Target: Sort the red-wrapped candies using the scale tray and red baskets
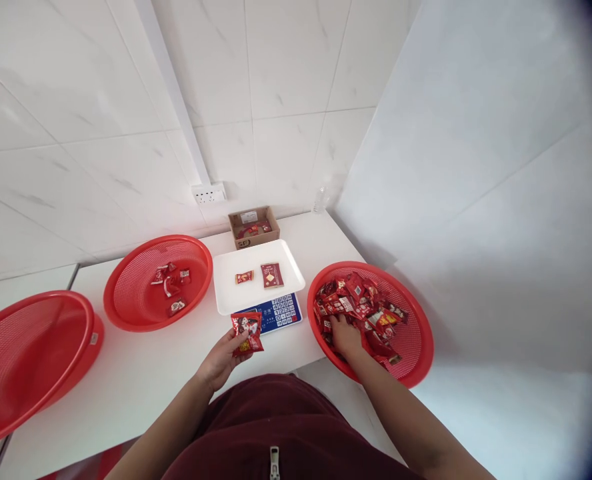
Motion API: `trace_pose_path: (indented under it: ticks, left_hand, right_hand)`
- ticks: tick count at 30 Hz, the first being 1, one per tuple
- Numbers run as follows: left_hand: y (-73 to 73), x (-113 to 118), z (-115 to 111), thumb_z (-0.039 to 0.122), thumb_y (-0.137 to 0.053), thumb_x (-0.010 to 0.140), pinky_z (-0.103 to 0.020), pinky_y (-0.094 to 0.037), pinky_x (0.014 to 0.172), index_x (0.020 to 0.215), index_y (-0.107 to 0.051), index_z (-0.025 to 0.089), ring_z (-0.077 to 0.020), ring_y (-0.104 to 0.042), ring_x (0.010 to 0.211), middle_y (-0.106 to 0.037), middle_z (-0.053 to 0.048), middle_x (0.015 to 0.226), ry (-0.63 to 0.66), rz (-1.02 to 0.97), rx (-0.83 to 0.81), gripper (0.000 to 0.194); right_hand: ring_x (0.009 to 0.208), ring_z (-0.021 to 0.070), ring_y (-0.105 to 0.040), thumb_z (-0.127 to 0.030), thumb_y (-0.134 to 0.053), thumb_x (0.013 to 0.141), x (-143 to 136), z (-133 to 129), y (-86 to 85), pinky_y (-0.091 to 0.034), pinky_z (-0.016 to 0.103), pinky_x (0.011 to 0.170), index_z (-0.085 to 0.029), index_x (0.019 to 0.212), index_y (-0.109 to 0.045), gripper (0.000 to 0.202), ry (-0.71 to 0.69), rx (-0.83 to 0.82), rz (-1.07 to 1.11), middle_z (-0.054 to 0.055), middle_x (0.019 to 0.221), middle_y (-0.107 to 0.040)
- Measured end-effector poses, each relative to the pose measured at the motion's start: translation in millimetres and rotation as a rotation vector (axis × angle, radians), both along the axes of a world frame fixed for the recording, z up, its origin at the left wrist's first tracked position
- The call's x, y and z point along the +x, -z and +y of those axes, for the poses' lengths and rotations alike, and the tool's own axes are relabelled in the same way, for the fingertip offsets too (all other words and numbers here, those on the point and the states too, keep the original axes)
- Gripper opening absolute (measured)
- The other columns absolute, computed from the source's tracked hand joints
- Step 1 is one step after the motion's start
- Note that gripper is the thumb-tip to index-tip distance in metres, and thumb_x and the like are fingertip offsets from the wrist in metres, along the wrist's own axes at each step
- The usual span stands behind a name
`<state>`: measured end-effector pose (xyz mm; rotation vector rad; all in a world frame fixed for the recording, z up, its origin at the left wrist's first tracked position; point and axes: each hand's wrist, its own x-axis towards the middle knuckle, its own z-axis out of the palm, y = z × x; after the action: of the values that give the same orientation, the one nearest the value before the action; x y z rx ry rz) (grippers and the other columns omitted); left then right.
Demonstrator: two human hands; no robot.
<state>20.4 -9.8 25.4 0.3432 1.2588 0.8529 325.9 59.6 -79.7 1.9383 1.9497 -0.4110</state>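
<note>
My left hand (221, 359) pinches a red snack packet (247, 333) in front of a scale with a blue keypad (281, 312). On the scale's white tray (221, 298) lie a small red and gold packet (244, 277) and a larger dark red packet (271, 275). At the right, my right hand (345, 335) reaches into a red basket (420, 353) heaped with red packets (361, 300). Its fingertips are hidden among the packets, so whether they grip one cannot be seen.
A red basket (121, 317) with several packets stands left of the scale. Another red basket (83, 333) is at the far left. Behind the tray sit a cardboard box (256, 238) with packets and, farther right, a clear plastic item (319, 199). White walls border the table.
</note>
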Motion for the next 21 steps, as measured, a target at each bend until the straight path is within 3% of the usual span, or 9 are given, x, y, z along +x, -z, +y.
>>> trace_pose_path:
  ticks: [4, 9, 14, 17, 19, 21]
  left_hand:
    - [1.1, -2, 0, 0.042, -0.074, 0.065, -0.031, -0.044, 0.081, 0.103, -0.060, 0.019, -0.0178, -0.063, 0.088, -0.069, -0.007, 0.101, -0.012, -0.008, 0.004, 0.046]
    - [3.4, -8, 1, 0.041, -0.074, 0.066, -0.030, -0.044, 0.080, 0.104, -0.059, 0.019, -0.0177, -0.063, 0.087, -0.069, -0.007, 0.101, -0.026, -0.018, 0.009, 0.046]
    - [4.9, -15, 0, 0.040, -0.072, 0.068, -0.029, -0.043, 0.078, 0.105, -0.059, 0.019, -0.0172, -0.063, 0.087, -0.069, -0.006, 0.101, -0.046, -0.018, 0.015, 0.044]
    - [4.6, -16, -2, 0.039, -0.073, 0.068, -0.029, -0.044, 0.078, 0.103, -0.059, 0.019, -0.0171, -0.063, 0.086, -0.069, -0.006, 0.098, -0.061, -0.020, 0.006, 0.043]
    - [4.2, -16, -3, 0.039, -0.072, 0.069, -0.029, -0.044, 0.078, 0.103, -0.059, 0.019, -0.0167, -0.063, 0.085, -0.069, -0.006, 0.097, -0.072, -0.028, 0.005, 0.042]
    - [4.3, -17, -6, 0.038, -0.072, 0.069, -0.029, -0.044, 0.078, 0.102, -0.059, 0.019, -0.0164, -0.063, 0.084, -0.069, -0.006, 0.098, -0.080, -0.035, 0.007, 0.041]
  right_hand:
    - [0.087, 0.0235, -0.064, -0.012, -0.040, 0.082, 6, 3, 2.9, -0.043, 0.034, 0.072, -0.021, 0.123, -0.050, 0.042, 0.058, 0.005, 0.104, 0.018, 0.123, -0.051]
    - [0.097, 0.0191, -0.060, -0.005, -0.040, 0.076, 32, 9, 4.0, -0.040, 0.028, 0.083, -0.019, 0.102, -0.061, 0.037, 0.186, 0.121, 0.362, 0.009, 0.105, -0.065]
    - [0.099, 0.0218, -0.059, -0.019, -0.046, 0.073, 52, 19, -18.8, -0.042, 0.034, 0.089, -0.019, 0.099, -0.061, 0.030, 0.467, 0.359, 0.674, 0.008, 0.104, -0.066]
    - [0.095, 0.0224, -0.060, -0.033, -0.055, 0.071, 33, 28, -44.7, -0.046, 0.034, 0.083, -0.020, 0.101, -0.058, 0.033, 0.652, 0.432, 0.956, 0.008, 0.106, -0.064]
    - [0.086, 0.0212, -0.063, -0.039, -0.058, 0.069, 3, 38, -61.2, -0.049, 0.032, 0.071, -0.020, 0.103, -0.056, 0.039, 0.742, 0.313, 1.169, 0.008, 0.103, -0.065]
    - [0.081, 0.0183, -0.064, -0.040, -0.061, 0.069, -36, 49, -72.8, -0.048, 0.027, 0.063, -0.023, 0.102, -0.056, 0.038, 0.721, 0.173, 1.338, 0.006, 0.100, -0.065]
